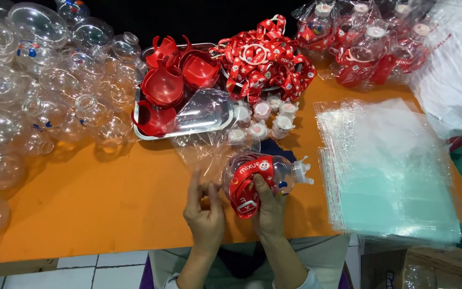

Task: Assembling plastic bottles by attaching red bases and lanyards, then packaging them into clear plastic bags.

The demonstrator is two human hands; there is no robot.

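Bottle (266,179), round and clear with a red strap (244,190) wound about it, lay near the front edge of the orange tabletop (97,203), half inside a clear plastic bag (209,139) whose mouth faced me. Largest around it was the heap of clear round bottles (33,91) filling the left edge, then the stack of flat clear bags (386,171) along the right edge, the pile of red straps (266,61) at the back, the metal tray (188,126) of red cup bases (164,85), and the small white caps (271,120) just behind the bottle. My right hand (268,211) was clasped around the bottle's lower side, thumb on the strap. My left hand (204,211) had its fingers pinching the bag's film. I judged the film had to be held taut and open while the bottle slid in cap first, so the strap would not snag.
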